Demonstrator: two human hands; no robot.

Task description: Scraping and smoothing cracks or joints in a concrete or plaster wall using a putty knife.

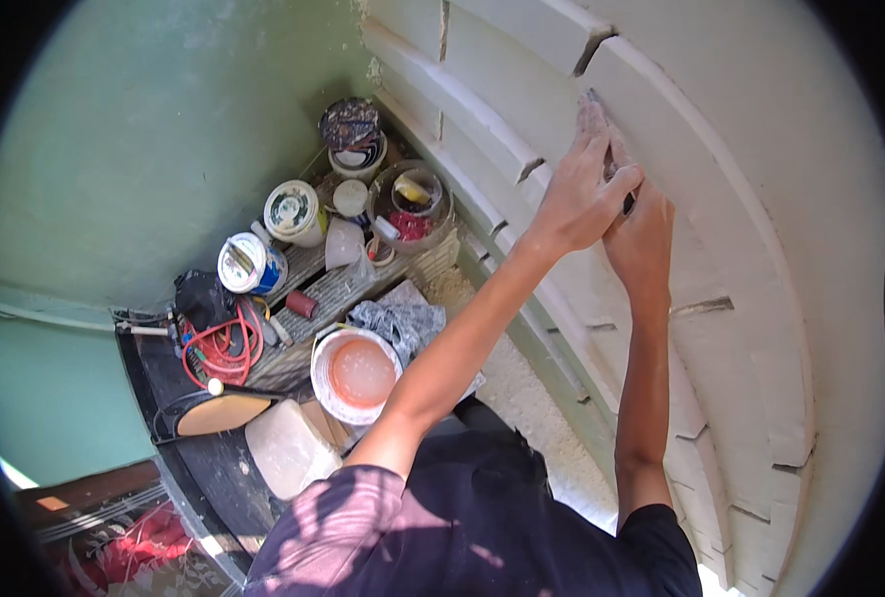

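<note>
My left hand (pixel 584 184) reaches up against the white wall (pixel 701 179), its fingers stretched out and coated with pale dust or filler. Its fingertips lie close to a gap between two raised strips, and its thumb points over my right hand. My right hand (pixel 643 234) is just below and to the right, pressed close to the left one, with fingers curled and partly hidden. A small dark patch shows between the hands; what the right hand grips there cannot be made out. The raised strips (pixel 701 109) run in stepped, broken rows along the wall.
On a slatted wooden platform (pixel 308 264) to the left stand a white bucket (pixel 325 398) holding orange-tinted contents, a grey cloth (pixel 402 323), several paint tubs (pixel 295 211), a red cable (pixel 248 348) and a pale plastic container (pixel 288 453). A green wall (pixel 184 129) rises behind.
</note>
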